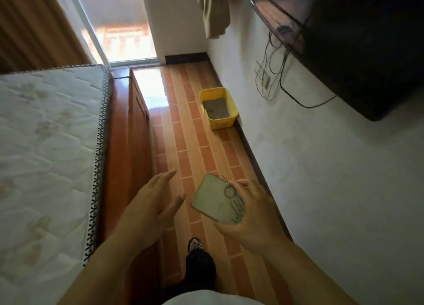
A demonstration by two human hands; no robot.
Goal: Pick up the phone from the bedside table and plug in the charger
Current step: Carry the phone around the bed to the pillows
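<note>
My right hand [254, 215] holds a phone [212, 198] in a pale green case, its back facing up, with a metal ring and a small charm hanging from it. The phone is tilted above the floor in the lower middle of the view. My left hand [152, 202] is beside it on the left, fingers spread, holding nothing and not touching the phone. On the right wall a white power strip [261, 74] hangs with several thin cables [275, 75] running up behind the television. I cannot pick out a charger plug among them.
A bed with a white mattress [46, 148] and wooden frame [135, 130] fills the left. A narrow tiled aisle runs ahead, with a yellow bin [219, 108] against the right wall. A dark wall-mounted television [344, 40] juts out upper right. A glass door [117, 29] lies ahead.
</note>
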